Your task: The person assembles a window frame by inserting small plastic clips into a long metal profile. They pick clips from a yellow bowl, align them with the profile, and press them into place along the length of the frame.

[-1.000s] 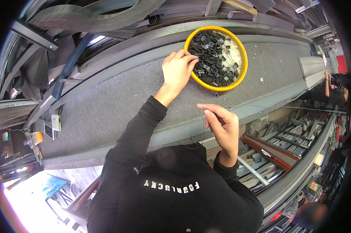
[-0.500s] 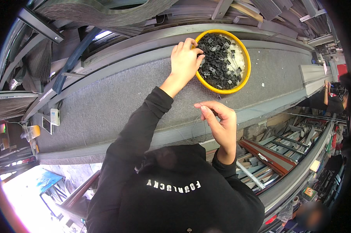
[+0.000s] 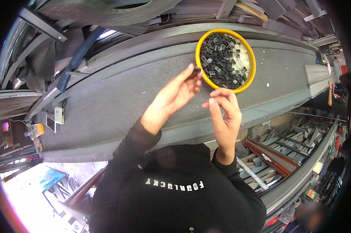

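My left hand (image 3: pixel 169 97) pinches a small black plastic piece (image 3: pixel 197 70) between thumb and fingertips, just off the near left rim of a round yellow basin (image 3: pixel 254 64). Inside the basin lies a heap of similar black pieces (image 3: pixel 220 56), with white ones (image 3: pixel 242 56) along its right side. My right hand (image 3: pixel 226 116) is below the basin, its fingers curled and closed around a fine, pale cord that is hardly visible. Part of the cord trails off to the right of that hand.
The basin stands on a long grey carpeted bench (image 3: pixel 117 101). At its left end lie a small white device (image 3: pixel 59 115) and a phone-like frame (image 3: pixel 50 123). Long profiles (image 3: pixel 82 54) are stacked behind. A rack of metal bars (image 3: pixel 288 143) is at the right. Another person's arm (image 3: pixel 331 93) shows far right.
My left hand has come out of the basin, toward me, with a black piece in its fingers. My right hand has risen slightly closer to the basin. The view has shifted a little.
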The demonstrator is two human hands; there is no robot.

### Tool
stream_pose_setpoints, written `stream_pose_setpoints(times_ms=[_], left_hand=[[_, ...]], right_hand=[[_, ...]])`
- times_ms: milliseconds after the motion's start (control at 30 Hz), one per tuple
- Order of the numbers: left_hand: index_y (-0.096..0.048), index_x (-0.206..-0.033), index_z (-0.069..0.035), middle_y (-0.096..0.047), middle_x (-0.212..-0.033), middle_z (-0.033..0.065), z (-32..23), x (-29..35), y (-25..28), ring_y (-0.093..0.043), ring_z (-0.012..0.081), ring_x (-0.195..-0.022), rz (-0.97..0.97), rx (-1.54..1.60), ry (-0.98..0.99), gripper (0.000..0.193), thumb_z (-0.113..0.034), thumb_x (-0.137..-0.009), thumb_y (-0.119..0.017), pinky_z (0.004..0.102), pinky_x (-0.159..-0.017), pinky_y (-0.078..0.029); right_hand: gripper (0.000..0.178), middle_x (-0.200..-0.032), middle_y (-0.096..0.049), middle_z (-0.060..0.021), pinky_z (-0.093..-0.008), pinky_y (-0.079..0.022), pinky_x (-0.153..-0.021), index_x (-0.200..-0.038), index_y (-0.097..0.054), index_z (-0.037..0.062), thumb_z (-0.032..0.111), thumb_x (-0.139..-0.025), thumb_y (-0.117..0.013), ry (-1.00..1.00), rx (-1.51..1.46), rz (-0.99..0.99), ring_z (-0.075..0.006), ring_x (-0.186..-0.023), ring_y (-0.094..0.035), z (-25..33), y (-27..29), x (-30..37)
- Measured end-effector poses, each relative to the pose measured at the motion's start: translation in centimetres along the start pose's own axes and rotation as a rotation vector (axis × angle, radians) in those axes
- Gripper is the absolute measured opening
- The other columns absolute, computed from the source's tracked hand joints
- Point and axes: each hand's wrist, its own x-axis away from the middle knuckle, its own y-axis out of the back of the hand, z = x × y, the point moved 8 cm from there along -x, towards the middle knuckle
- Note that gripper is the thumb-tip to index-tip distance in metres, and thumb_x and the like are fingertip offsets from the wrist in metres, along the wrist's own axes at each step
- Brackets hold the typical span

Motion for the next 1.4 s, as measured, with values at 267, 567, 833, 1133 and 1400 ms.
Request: stream_pose_setpoints(times_ms=[267, 567, 833, 1133, 1400], left_hand=[[-0.062, -0.115, -0.011, -0.062, -0.111, 0.0021, 0.3, 10.0, 1.7, -0.055, 0.0144, -0.101, -0.041, 0.372, -0.066, 0.033, -0.041, -0.100, -0.056, 0.0328, -0.096, -0.044], [-0.062, -0.122, -0.013, -0.060, -0.122, 0.0015, -1.3, 16.9, 4.7, -0.049, 0.0171, -0.121, -0.137, 0.292, -0.244, 0.037, -0.042, -0.102, -0.052, 0.0353, -0.108, -0.037], [-0.068, -0.120, -0.008, -0.064, -0.115, 0.0007, -5.0, 23.9, 9.9, -0.056, 0.0129, -0.109, -0.212, 0.230, -0.399, 0.026, -0.023, -0.099, -0.062, 0.0330, -0.102, -0.041], [-0.069, -0.112, 0.002, -0.064, -0.115, 0.0065, -10.7, 33.3, 17.5, -0.060, 0.0160, -0.107, -0.358, -0.325, -0.581, 0.019, -0.003, -0.093, -0.066, 0.0293, -0.094, -0.048], [-0.068, -0.111, 0.004, -0.063, -0.116, 0.0081, -13.1, 38.2, 21.3, -0.061, 0.0164, -0.106, -0.437, -0.875, -0.594, 0.019, -0.003, -0.093, -0.066, 0.0304, -0.091, -0.051]], right_hand=[[0.014, -0.103, -0.062, -0.0132, -0.0310, -0.051, -0.074, -0.085, -0.070, -0.0050, 0.005, -0.093, -0.064, 0.015, -0.103, 0.159, -0.0188, -0.082, -0.064, 1.2, -7.5, 0.2], [0.012, -0.107, -0.064, -0.0147, -0.0319, -0.051, -0.077, -0.088, -0.071, -0.0054, 0.004, -0.092, -0.064, 0.137, 0.025, 0.293, -0.0221, -0.083, -0.065, 3.7, -14.5, 3.0], [0.019, -0.109, -0.066, -0.0126, -0.0278, -0.050, -0.075, -0.086, -0.068, -0.0070, 0.009, -0.095, -0.063, 0.182, 0.056, 0.354, -0.0161, -0.083, -0.062, 5.8, -22.5, 7.0], [0.020, -0.108, -0.070, -0.0124, -0.0307, -0.051, -0.075, -0.091, -0.070, -0.0059, 0.014, -0.093, -0.067, -0.026, -0.097, 0.508, -0.0189, -0.085, -0.064, 4.5, -32.2, 12.4], [0.027, -0.085, -0.073, -0.0097, -0.0293, -0.053, -0.072, -0.098, -0.072, -0.0043, 0.021, -0.099, -0.062, -0.346, -0.205, 0.607, -0.0153, -0.076, -0.067, 0.5, -37.3, 17.5]])
